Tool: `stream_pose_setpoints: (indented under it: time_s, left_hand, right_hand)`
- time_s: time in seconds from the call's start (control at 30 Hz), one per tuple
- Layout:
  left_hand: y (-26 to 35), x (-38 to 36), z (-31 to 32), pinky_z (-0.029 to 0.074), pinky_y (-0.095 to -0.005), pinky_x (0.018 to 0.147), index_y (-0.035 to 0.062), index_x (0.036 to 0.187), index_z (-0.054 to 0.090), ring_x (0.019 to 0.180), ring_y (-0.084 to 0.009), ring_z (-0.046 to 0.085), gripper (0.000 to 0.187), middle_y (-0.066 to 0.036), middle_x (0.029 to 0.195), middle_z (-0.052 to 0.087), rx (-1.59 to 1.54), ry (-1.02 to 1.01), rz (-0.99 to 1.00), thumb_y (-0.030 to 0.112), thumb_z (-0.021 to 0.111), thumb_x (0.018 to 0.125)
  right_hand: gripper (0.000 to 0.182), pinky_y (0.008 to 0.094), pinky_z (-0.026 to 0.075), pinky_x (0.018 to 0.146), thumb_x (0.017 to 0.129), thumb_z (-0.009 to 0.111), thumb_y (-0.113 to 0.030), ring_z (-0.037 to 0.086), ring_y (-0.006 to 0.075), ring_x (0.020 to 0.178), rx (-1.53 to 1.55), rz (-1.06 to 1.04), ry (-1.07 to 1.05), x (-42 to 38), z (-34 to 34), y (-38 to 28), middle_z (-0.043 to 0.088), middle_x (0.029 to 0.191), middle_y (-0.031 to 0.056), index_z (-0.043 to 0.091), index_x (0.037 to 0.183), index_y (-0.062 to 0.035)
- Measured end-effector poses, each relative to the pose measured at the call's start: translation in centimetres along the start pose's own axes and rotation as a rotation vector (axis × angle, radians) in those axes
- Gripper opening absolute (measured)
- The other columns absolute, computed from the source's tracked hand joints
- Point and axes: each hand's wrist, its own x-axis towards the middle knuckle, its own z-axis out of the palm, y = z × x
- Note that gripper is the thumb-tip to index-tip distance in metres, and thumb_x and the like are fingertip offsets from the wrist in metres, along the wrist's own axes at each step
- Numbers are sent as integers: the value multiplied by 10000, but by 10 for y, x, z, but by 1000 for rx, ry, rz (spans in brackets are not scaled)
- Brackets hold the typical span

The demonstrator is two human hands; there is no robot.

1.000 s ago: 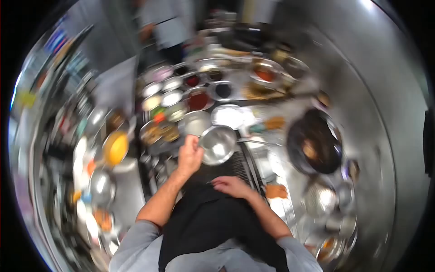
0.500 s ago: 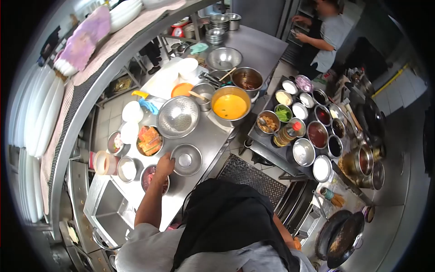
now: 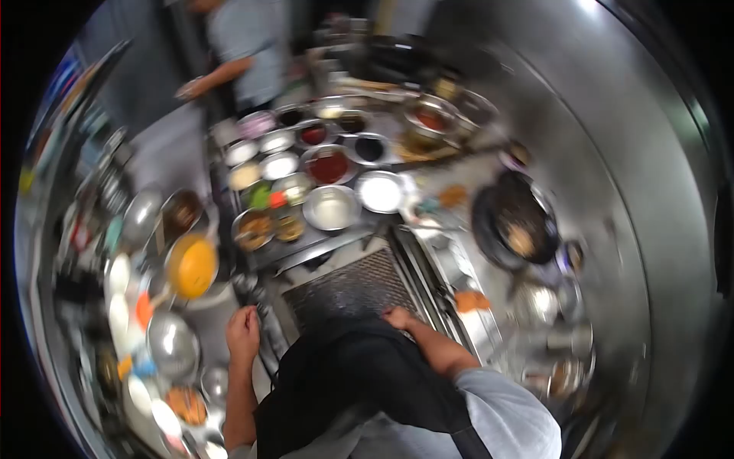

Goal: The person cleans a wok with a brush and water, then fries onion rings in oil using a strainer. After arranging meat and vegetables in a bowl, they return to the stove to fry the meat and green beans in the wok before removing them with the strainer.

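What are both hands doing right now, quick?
Left hand: curled closed, nothing seen in it.
Right hand: beside the black apron, too blurred to tell open or closed.

Heavy motion blur, curved distortion toward black corners, bright glare high on the steel wall [image 3: 619,191].

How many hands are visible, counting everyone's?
3: the wearer's left hand, left of the black apron; right hand, by its upper right; co-worker's hand, upper left. The co-worker's other may be hidden.

Left fingers [image 3: 243,318] curled in — right fingers [image 3: 396,316] well apart, right forearm [image 3: 440,349] angled inward
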Motion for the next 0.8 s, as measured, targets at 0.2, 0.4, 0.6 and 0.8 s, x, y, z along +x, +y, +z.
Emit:
stream_pose_setpoints:
  time_s: [0.2,0.4,0.6,0.8]
  left_hand:
    - [115,66,127,494,-297,604,2,932,668,632,-204,622,97,-125,795,658,-306,-305,342,17,610,856]
    - [216,79,220,481,-288,581,-5,931,673,609,-180,606,101,-118,759,656,-436,-565,467,6,615,849]
    - [269,104,287,436,-259,559,-11,948,673,593,-98,521,105,-53,713,620,-435,-645,478,27,615,869]
    - [264,214,369,402,-195,527,55,1090,613,638,-50,511,200,30,712,556,-625,-774,143,198,552,965]
  right_hand:
    - [423,374,480,937,835,555,-396,619,309,1093,224,126,122,-74,30,104,658,1164,151,682,1128,-119]
    - [371,365,537,843,842,519,-235,655,309,1025,58,248,-195,-135,104,235,680,1083,157,671,1126,-51]
    - [217,337,509,564,950,487,-173,627,145,672,710,675,106,-207,153,228,660,814,57,678,1010,-89]
    - [285,363,528,640,897,592,-263,668,190,800,1048,834,232,-192,142,193,693,963,78,670,1120,-104]
